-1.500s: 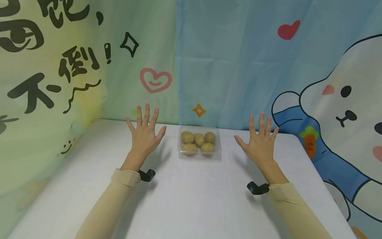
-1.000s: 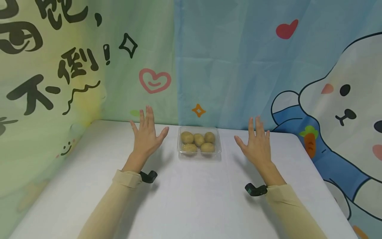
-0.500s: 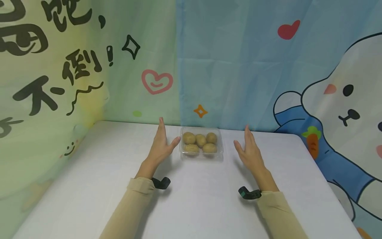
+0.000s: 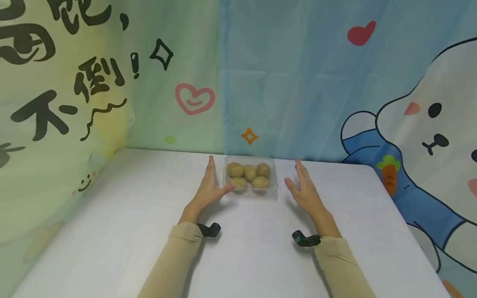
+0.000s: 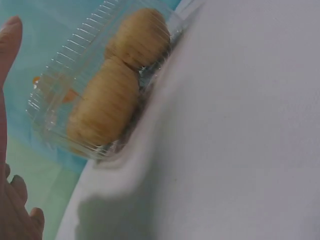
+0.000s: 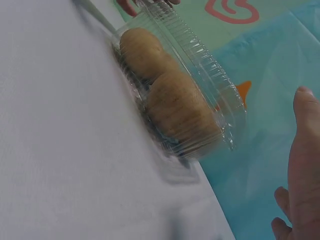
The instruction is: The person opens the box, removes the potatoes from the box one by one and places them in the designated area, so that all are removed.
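A clear plastic clamshell box (image 4: 249, 190) with several tan, oval potatoes (image 4: 260, 182) inside lies at the far side of the table, its lid down. My left hand (image 4: 206, 193) is at its left, fingers straight and thumb pointing inward. In the head view that thumb overlaps the box's near left corner; contact cannot be told there. In the left wrist view a gap separates the hand (image 5: 12, 200) from the box (image 5: 65, 65). To the right of the box, my right hand (image 4: 306, 196) stays apart from it, fingers extended and holding nothing.
A white cloth covers the table (image 4: 249, 248). Directly behind its far edge hangs a printed curtain (image 4: 283, 91), which also runs along the left and right sides. Each wrist carries a small black camera, such as the left camera (image 4: 210, 229).
Both hands have moved inward toward the box and turned from spread, palms down, to thumbs up with palms facing each other. The box has stayed in place.
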